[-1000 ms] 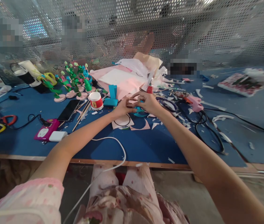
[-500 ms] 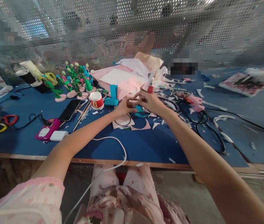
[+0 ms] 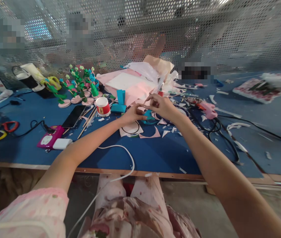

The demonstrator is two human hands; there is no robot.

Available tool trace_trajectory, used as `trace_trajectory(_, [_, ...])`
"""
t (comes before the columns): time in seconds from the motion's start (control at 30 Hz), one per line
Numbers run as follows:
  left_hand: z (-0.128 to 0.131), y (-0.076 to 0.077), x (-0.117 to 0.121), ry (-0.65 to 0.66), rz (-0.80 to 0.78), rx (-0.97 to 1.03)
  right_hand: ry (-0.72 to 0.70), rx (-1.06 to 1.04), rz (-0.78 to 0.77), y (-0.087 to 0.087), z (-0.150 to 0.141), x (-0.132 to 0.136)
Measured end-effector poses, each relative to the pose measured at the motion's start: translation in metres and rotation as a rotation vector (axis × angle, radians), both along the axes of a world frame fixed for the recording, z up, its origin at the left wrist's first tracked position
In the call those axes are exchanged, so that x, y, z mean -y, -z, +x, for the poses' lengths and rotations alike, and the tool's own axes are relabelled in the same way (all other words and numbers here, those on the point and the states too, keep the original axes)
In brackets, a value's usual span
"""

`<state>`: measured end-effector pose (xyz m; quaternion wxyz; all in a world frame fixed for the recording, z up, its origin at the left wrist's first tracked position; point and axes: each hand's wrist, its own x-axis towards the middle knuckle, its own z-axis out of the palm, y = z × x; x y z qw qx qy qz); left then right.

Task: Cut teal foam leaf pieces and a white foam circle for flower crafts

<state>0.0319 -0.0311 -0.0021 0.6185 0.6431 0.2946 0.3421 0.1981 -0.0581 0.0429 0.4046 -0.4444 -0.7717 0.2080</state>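
Note:
My left hand [image 3: 133, 114] is closed in a pinch above the table's middle. Its fingertips meet those of my right hand [image 3: 162, 106], which is also bent into a pinch. Whatever lies between them is too small to make out. Just below the fingers is a curled blue piece [image 3: 149, 118]. A pale square [image 3: 126, 131] with a black ring [image 3: 131, 133] on it lies under my left wrist, beside a pink scrap [image 3: 151, 134] with a curved cut. Folded blue paper [image 3: 120, 97] and a red-and-white tub [image 3: 103, 107] stand left of my hands.
Green and blue craft flowers [image 3: 80, 86] on pink discs stand at back left. A phone [image 3: 74, 116], thin sticks [image 3: 88, 122] and a magenta power block [image 3: 51, 137] lie nearer. Pink glue gun [image 3: 208, 110] with cable is at right. Paper sheets [image 3: 127, 81] lie behind; scraps litter the table.
My right hand has lifted slightly, its fingers raised and a little more apart from the left. My left hand has stayed nearly still.

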Motion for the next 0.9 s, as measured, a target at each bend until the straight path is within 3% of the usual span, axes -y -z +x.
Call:
trace_trajectory(0.2, [0.001, 0.004, -0.005, 0.004, -0.040, 0.061, -0.080, 0.062, -0.031, 0.007, -0.002, -0.005])
trace_trajectory(0.37, [0.000, 0.001, -0.004, 0.011, -0.066, 0.058, -0.040, 0.169, 0.042, 0.004, -0.003, -0.005])
trace_trajectory(0.7, [-0.001, -0.007, 0.000, 0.004, 0.007, -0.046, -0.094, 0.104, 0.017, 0.012, -0.009, -0.009])
trace_trajectory(0.9, [-0.001, -0.008, 0.002, -0.070, -0.037, -0.040, 0.087, -0.081, 0.017, 0.014, -0.006, -0.011])
